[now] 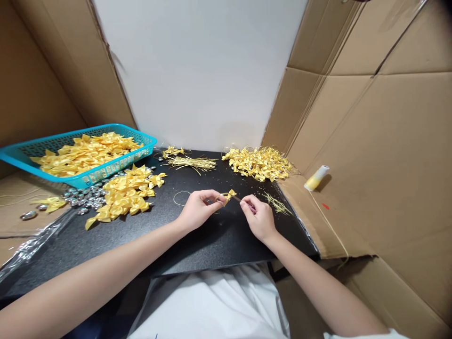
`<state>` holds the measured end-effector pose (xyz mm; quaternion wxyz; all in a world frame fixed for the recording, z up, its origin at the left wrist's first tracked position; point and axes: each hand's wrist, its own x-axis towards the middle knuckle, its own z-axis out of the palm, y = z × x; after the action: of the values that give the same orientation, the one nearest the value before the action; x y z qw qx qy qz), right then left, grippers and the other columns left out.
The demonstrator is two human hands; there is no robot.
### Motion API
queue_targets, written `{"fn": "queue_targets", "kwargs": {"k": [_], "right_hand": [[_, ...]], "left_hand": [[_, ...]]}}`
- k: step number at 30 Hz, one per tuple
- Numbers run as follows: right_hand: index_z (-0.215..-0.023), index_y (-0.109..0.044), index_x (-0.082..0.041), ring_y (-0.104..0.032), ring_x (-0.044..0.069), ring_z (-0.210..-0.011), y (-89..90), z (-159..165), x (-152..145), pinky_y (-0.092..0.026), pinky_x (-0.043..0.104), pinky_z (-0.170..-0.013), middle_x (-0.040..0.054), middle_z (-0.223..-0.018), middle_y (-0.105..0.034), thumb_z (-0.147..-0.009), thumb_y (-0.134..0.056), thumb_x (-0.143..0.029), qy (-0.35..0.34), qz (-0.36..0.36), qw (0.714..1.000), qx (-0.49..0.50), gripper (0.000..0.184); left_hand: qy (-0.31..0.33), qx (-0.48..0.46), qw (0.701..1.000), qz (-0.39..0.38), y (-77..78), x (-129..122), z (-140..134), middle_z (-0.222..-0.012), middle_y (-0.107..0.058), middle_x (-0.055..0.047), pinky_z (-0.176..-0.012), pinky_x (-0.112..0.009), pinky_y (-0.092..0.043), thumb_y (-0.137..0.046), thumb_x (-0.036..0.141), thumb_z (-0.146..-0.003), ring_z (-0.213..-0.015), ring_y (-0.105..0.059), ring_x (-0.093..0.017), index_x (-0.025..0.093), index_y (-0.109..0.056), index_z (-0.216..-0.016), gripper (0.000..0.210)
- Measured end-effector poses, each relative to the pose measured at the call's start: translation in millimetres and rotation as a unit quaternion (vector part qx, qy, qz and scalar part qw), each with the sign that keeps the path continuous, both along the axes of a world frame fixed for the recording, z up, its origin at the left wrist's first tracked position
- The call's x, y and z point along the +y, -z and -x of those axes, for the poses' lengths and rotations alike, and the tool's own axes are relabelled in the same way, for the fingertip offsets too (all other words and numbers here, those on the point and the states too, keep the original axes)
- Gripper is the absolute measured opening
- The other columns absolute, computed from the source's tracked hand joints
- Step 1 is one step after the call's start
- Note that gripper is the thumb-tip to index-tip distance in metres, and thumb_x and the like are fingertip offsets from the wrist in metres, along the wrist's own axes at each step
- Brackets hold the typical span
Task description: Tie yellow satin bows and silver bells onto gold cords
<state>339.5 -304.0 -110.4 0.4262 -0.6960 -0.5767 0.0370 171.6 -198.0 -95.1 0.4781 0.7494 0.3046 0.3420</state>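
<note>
My left hand (199,208) pinches a small yellow ribbon bow (230,195) just above the black table (212,240). My right hand (259,217) is close beside it and grips a thin gold wire tie that runs to the bow. A loose loop of gold wire (181,198) lies on the table just left of my left hand. A few short gold wire scraps (277,203) lie right of my right hand.
A teal basket (21,153) full of yellow bows sits far left. A heap of bows (127,192) with silver beads (83,196) lies beside it. Gold wire ties (192,163) and a pile of tied bows (259,162) lie at the back. Cardboard walls enclose both sides; a small yellow-and-white spool (316,177) rests right.
</note>
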Motion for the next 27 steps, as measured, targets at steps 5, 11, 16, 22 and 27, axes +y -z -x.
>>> {"fn": "queue_targets", "kwargs": {"k": [5, 11, 16, 22, 27], "right_hand": [[-0.078, -0.062, -0.02, -0.049, 0.012, -0.051, -0.4, 1.0, 1.5, -0.03, 0.021, -0.052, -0.0021, -0.057, -0.057, -0.088, -0.047, -0.04, -0.004, 0.012, 1.0, 0.027, 0.028], [-0.076, -0.061, -0.019, -0.047, 0.011, -0.051, 0.3, 0.5, 2.4, -0.029, 0.021, -0.053, -0.0031, -0.056, -0.052, -0.088, -0.047, -0.041, 0.0, 0.015, 0.999, 0.04, 0.028], [-0.075, -0.061, -0.019, -0.044, 0.011, -0.05, 3.7, -1.5, 3.3, -0.027, 0.022, -0.052, -0.0042, -0.054, -0.047, -0.089, -0.047, -0.041, -0.001, 0.017, 0.999, 0.051, 0.029], [-0.078, -0.059, -0.019, -0.043, 0.012, -0.05, 9.4, -10.0, 7.6, -0.029, 0.023, -0.052, -0.0047, -0.054, -0.047, -0.089, -0.044, -0.047, 0.004, -0.024, 0.99, 0.137, 0.033], [-0.081, -0.059, -0.018, -0.036, 0.011, -0.051, 13.2, -15.1, 11.8, -0.027, 0.023, -0.048, -0.0052, -0.056, -0.043, -0.086, -0.048, -0.053, -0.01, -0.05, 0.965, 0.256, 0.037]], "left_hand": [[0.006, 0.013, 1.0, 0.003, 2.0, 2.1, -1.2, -0.072, -0.074, -0.004, -0.047, -0.02, -0.041, -0.067, 0.033, -0.071, -0.05, -0.053, -0.009, 0.015, -0.075, -0.076, 0.021], [0.008, 0.027, 1.0, -0.005, 5.5, 4.8, -2.6, -0.072, -0.073, -0.004, -0.052, -0.021, -0.042, -0.067, 0.036, -0.071, -0.053, -0.055, -0.01, 0.015, -0.075, -0.078, 0.024], [0.01, 0.026, 1.0, 0.002, 4.7, 5.0, -3.6, -0.073, -0.073, -0.003, -0.052, -0.02, -0.042, -0.068, 0.035, -0.071, -0.054, -0.053, -0.01, 0.015, -0.075, -0.077, 0.022], [0.017, 0.02, 1.0, -0.007, 4.6, 6.0, -3.0, -0.071, -0.073, -0.004, -0.051, -0.021, -0.041, -0.067, 0.035, -0.071, -0.053, -0.054, -0.011, 0.015, -0.074, -0.074, 0.021], [0.03, 0.013, 0.999, -0.016, 7.7, 7.6, -1.5, -0.072, -0.072, -0.005, -0.049, -0.022, -0.041, -0.068, 0.039, -0.072, -0.053, -0.055, -0.011, 0.014, -0.073, -0.075, 0.026]]}}
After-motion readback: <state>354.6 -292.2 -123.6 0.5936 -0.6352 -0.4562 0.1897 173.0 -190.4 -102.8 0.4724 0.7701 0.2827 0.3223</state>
